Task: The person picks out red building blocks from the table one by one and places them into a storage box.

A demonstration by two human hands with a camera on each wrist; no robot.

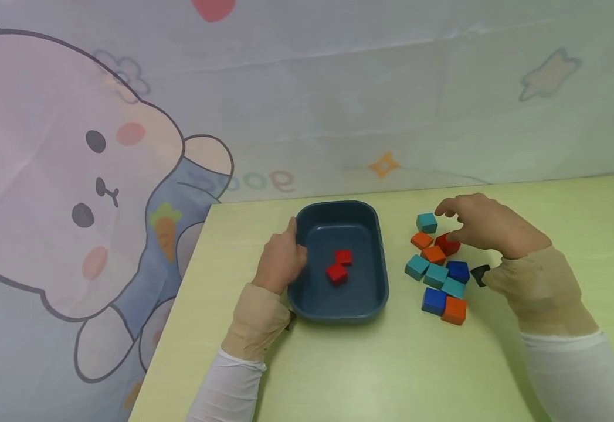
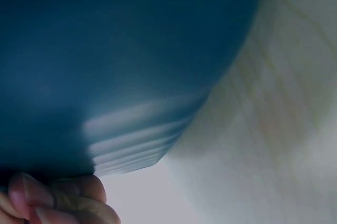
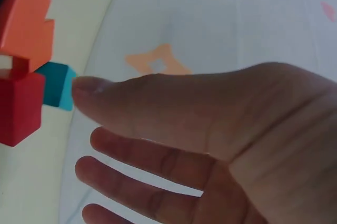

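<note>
My left hand (image 1: 280,261) grips the left rim of a dark blue plastic bin (image 1: 340,316), its index finger lying along the edge. In the left wrist view, curled fingers (image 2: 79,197) are close against the wall of the bin (image 2: 131,66). Two red blocks (image 1: 336,274) lie inside the bin. My right hand (image 1: 488,225) hovers at the far end of a group of blocks, fingers spread from the thumb and nothing between them. Nearest to it are a red block (image 1: 447,244), partly hidden under the thumb, and a teal block (image 1: 426,223).
Several more blocks lie right of the bin: orange blocks (image 1: 433,255), teal blocks (image 1: 417,267) and dark blue blocks (image 1: 434,300), many touching. The pale yellow table (image 1: 370,375) ends at a printed cloth backdrop (image 1: 338,117) behind and to the left.
</note>
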